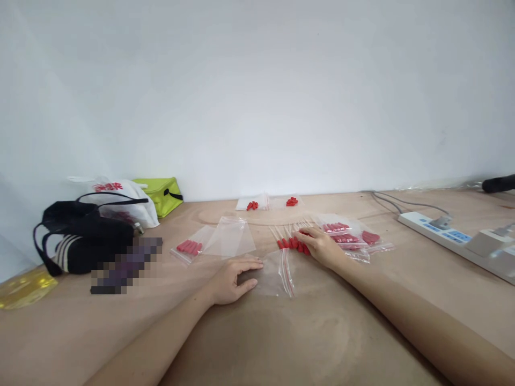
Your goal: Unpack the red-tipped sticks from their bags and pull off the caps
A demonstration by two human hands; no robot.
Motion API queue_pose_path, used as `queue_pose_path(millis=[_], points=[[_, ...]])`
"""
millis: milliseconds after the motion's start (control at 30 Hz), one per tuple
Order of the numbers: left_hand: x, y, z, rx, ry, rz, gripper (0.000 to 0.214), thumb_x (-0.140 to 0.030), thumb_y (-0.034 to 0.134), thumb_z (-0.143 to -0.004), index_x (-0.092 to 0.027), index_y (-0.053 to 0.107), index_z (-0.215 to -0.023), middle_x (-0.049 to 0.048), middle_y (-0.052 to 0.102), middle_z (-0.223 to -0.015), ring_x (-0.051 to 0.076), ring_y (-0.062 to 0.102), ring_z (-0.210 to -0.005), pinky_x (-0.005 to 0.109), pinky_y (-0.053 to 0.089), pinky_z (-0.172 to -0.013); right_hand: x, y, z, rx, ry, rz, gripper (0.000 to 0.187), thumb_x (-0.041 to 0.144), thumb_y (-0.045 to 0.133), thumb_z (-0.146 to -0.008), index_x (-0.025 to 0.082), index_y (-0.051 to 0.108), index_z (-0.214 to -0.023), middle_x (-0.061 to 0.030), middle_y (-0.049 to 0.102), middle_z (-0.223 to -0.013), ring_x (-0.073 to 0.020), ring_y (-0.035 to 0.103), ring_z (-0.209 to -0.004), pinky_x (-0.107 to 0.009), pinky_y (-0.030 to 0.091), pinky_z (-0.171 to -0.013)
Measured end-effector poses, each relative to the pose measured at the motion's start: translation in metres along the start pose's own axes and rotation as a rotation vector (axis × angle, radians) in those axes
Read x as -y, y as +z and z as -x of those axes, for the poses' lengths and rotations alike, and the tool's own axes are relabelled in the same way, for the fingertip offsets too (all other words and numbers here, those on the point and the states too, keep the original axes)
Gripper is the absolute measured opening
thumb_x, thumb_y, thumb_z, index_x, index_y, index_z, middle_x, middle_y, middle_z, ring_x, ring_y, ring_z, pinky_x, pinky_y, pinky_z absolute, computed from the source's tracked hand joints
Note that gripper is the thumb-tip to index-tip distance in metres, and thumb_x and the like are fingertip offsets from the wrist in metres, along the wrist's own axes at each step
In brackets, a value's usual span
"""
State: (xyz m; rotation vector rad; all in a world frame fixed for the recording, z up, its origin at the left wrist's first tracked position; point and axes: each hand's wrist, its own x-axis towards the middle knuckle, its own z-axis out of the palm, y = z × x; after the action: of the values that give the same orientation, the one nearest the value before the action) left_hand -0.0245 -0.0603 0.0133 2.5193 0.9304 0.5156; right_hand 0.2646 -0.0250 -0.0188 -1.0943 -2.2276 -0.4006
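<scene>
My left hand (232, 279) lies flat on the table, fingers stretched out, pressing the left edge of an empty clear zip bag (279, 273) with a red seal line. My right hand (319, 245) rests just beyond that bag, its fingertips curled down on a row of small red pieces (292, 244) lying loose on the table. Whether it grips one of them is hidden by the fingers. A sealed bag with red pieces (191, 247) lies to the left, partly under another empty clear bag (231, 238).
Filled bags of red pieces (350, 236) lie right of my right hand; two more (269, 202) sit by the wall. A black striped bag (80, 236), white plastic bag (120, 198), green pouch (161, 193) and yellow item (24, 287) crowd the left. A white power strip (446, 233) lies right.
</scene>
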Motion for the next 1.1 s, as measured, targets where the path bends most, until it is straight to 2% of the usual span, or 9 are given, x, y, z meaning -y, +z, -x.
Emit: queue_pose_path(millis=[200, 333, 433, 500, 600, 667, 767, 967, 1100], points=[[-0.006, -0.001, 0.0, -0.025, -0.001, 0.052, 0.032, -0.028, 0.054, -0.076, -0.019, 0.058, -0.106, 0.0054, 0.058, -0.113, 0.018, 0.05, -0.108, 0.033, 0.039, -0.094, 0.011, -0.01, 0.001, 0.032, 0.023, 0.048, 0.025, 0.026, 0.043, -0.085, 0.023, 0.059, -0.103, -0.0076, 0.062, -0.096, -0.0198, 0.053, -0.087, -0.034, 0.04, -0.076], [-0.004, 0.001, -0.003, -0.187, -0.087, 0.05, 0.024, -0.03, 0.05, -0.079, -0.019, 0.061, -0.097, 0.0057, 0.063, -0.101, 0.017, 0.056, -0.095, 0.033, 0.044, -0.087, 0.025, -0.019, 0.001, -0.087, 0.1, -0.064, 0.024, 0.03, 0.042, -0.086, 0.021, 0.061, -0.098, -0.0073, 0.062, -0.09, -0.0187, 0.054, -0.082, -0.034, 0.04, -0.074], [0.0, 0.004, -0.005, -0.289, -0.095, -0.007, 0.023, -0.029, 0.047, -0.081, -0.021, 0.062, -0.097, 0.0055, 0.063, -0.1, 0.018, 0.055, -0.096, 0.036, 0.043, -0.088, 0.046, -0.027, 0.0, -0.143, 0.064, -0.215, 0.027, 0.032, 0.041, -0.085, 0.02, 0.058, -0.103, -0.0087, 0.061, -0.093, -0.0191, 0.054, -0.086, -0.035, 0.041, -0.077], [0.001, 0.005, -0.005, -0.248, -0.032, -0.024, 0.027, -0.028, 0.044, -0.083, -0.022, 0.059, -0.104, 0.0054, 0.059, -0.111, 0.019, 0.049, -0.107, 0.037, 0.038, -0.095, 0.06, -0.03, -0.001, -0.077, -0.045, -0.287, 0.031, 0.034, 0.042, -0.085, 0.02, 0.054, -0.11, -0.0099, 0.058, -0.105, -0.0202, 0.052, -0.095, -0.037, 0.04, -0.082], [0.0, 0.005, -0.002, -0.059, 0.011, -0.055, 0.037, -0.032, 0.043, -0.084, -0.025, 0.049, -0.119, 0.0033, 0.043, -0.131, 0.02, 0.032, -0.124, 0.039, 0.029, -0.102, 0.076, -0.031, 0.0, 0.122, -0.192, -0.354, 0.032, 0.036, 0.043, -0.084, 0.023, 0.055, -0.111, -0.0078, 0.055, -0.116, -0.0204, 0.048, -0.106, -0.04, 0.035, -0.091], [-0.001, 0.005, -0.001, 0.041, -0.024, -0.089, 0.042, -0.036, 0.042, -0.084, -0.027, 0.042, -0.125, 0.0022, 0.035, -0.137, 0.021, 0.026, -0.127, 0.041, 0.025, -0.104, 0.079, -0.029, 0.001, 0.241, -0.21, -0.404, 0.031, 0.035, 0.043, -0.084, 0.023, 0.056, -0.11, -0.0067, 0.055, -0.116, -0.0193, 0.048, -0.108, -0.04, 0.034, -0.094], [-0.002, 0.005, 0.0, 0.057, -0.067, -0.113, 0.044, -0.04, 0.043, -0.083, -0.027, 0.042, -0.125, 0.0033, 0.036, -0.136, 0.022, 0.028, -0.127, 0.041, 0.025, -0.104, 0.077, -0.025, 0.005, 0.342, -0.165, -0.489, 0.033, 0.033, 0.044, -0.084, 0.021, 0.055, -0.113, -0.0086, 0.054, -0.118, -0.0182, 0.048, -0.11, -0.037, 0.035, -0.095], [-0.002, 0.003, -0.017, -0.157, -0.197, -0.092, 0.03, -0.031, 0.043, -0.082, -0.018, 0.058, -0.104, 0.0066, 0.061, -0.106, 0.019, 0.054, -0.098, 0.033, 0.041, -0.086, 0.07, -0.027, 0.005, 0.42, -0.18, -0.639, 0.035, 0.031, 0.05, -0.081, 0.021, 0.055, -0.114, -0.0104, 0.048, -0.125, -0.0184, 0.044, -0.116, -0.04, 0.029, -0.101], [-0.007, 0.0, -0.029, -0.019, -0.395, -0.057, 0.024, -0.035, 0.057, -0.069, -0.016, 0.059, -0.083, 0.0026, 0.064, -0.075, 0.017, 0.058, -0.067, 0.025, 0.043, -0.058, 0.07, -0.03, 0.005, 0.427, -0.2, -0.7, 0.032, 0.027, 0.049, -0.081, 0.019, 0.057, -0.112, -0.0105, 0.049, -0.124, -0.0175, 0.044, -0.116, -0.038, 0.03, -0.101]])
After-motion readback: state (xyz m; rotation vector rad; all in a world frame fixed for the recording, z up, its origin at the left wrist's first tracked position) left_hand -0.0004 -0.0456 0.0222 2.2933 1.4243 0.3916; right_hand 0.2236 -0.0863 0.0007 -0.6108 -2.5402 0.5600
